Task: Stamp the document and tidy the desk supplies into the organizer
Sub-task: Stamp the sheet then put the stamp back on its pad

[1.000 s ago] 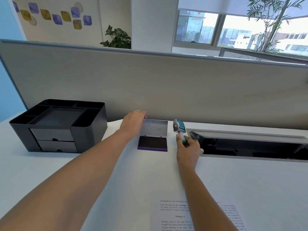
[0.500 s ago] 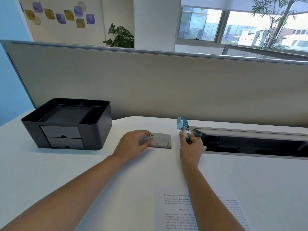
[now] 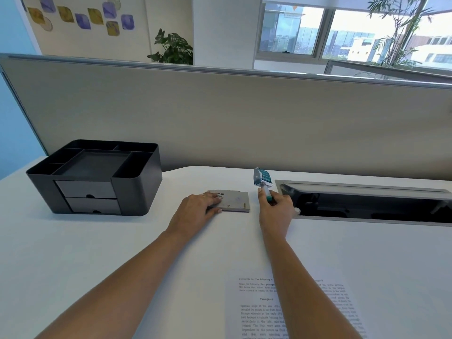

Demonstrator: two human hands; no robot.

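A grey ink pad [image 3: 233, 200] lies closed and flat on the white desk [image 3: 97, 253], its lid down. My left hand [image 3: 195, 211] rests on its left end, fingers laid over the lid. Just right of it, my right hand [image 3: 275, 209] grips the handle of a teal-and-white stamp [image 3: 261, 178], which stands upright with its head above my fingers. The printed document [image 3: 259, 307] lies near the front edge, partly under my right forearm. A dark grey organizer [image 3: 137, 189] with open top compartments and two drawers stands at the left.
A cable trough [image 3: 367, 201] with an open flap is sunk into the desk right of my right hand. A beige partition [image 3: 232, 118] runs along the desk's far edge.
The ink pad's lid was up, showing the purple pad; my left hand has brought it down shut and now lies on it. The stamp stays upright in my right hand.
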